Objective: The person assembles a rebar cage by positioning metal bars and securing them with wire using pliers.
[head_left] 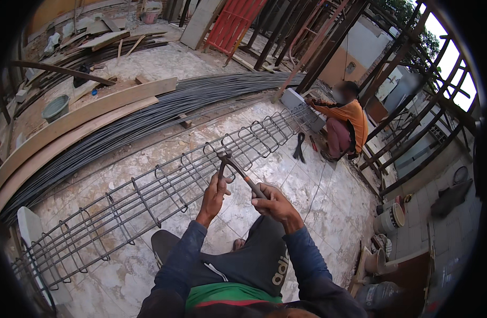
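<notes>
With both fists I grip a pair of pincers point(239, 170), its jaws pointing up and away from me. My left hand point(214, 197) is closed round one handle, and my right hand point(276, 203) is wrapped round the other. The handles are spread apart. Behind the jaws runs a long rebar cage point(140, 197) of straight bars and square stirrups, crossing from lower left to upper right. Whether the jaws touch a bar or tie wire, I cannot tell.
A person in an orange top point(341, 122) squats at the cage's far end. Beside them lie a black wire bundle point(299, 147) and a red-handled tool point(313, 142). Pale blocks point(29, 227) support the cage. Long rebar point(111, 135) and planks point(79, 124) lie beyond it.
</notes>
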The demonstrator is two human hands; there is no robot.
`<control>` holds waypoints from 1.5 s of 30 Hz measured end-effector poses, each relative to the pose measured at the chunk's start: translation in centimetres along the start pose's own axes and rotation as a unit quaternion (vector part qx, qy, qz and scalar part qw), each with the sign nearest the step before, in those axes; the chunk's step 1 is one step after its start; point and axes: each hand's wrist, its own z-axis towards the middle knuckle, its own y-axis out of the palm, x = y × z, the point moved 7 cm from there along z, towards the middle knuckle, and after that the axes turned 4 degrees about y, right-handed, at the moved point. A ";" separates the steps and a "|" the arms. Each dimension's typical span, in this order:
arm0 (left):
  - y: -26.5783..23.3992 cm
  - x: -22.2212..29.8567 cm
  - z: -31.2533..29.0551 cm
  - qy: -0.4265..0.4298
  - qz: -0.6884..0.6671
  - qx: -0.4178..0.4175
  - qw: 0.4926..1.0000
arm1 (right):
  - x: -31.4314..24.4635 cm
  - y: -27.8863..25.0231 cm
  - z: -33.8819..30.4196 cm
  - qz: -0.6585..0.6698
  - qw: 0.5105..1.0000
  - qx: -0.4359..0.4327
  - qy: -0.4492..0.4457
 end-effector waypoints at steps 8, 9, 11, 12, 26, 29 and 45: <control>2.5 -3.6 -5.4 -0.124 -0.071 0.100 0.985 | 7.5 3.2 2.1 -0.198 0.976 0.018 0.085; 2.4 -3.1 -5.9 -0.102 -0.033 0.107 0.989 | 7.0 4.6 1.2 -0.185 0.975 -0.012 0.124; 2.2 -6.3 -7.9 -0.094 0.014 0.112 0.989 | 11.3 3.7 1.4 -0.105 0.984 0.032 0.141; 2.1 -7.3 -8.7 -0.072 0.006 0.115 0.991 | 12.6 2.8 1.7 -0.115 0.985 0.025 0.124; -7.3 -15.8 -13.7 -0.209 0.271 0.409 0.846 | 13.3 3.1 10.5 -0.657 0.749 -0.070 -0.057; -5.8 -16.8 -12.8 -0.216 0.207 0.370 0.880 | 14.1 2.3 13.2 -0.623 0.773 -0.115 -0.002; -5.5 -17.8 -13.0 -0.140 0.257 0.353 0.888 | 14.1 5.5 16.7 -0.700 0.678 -0.211 0.080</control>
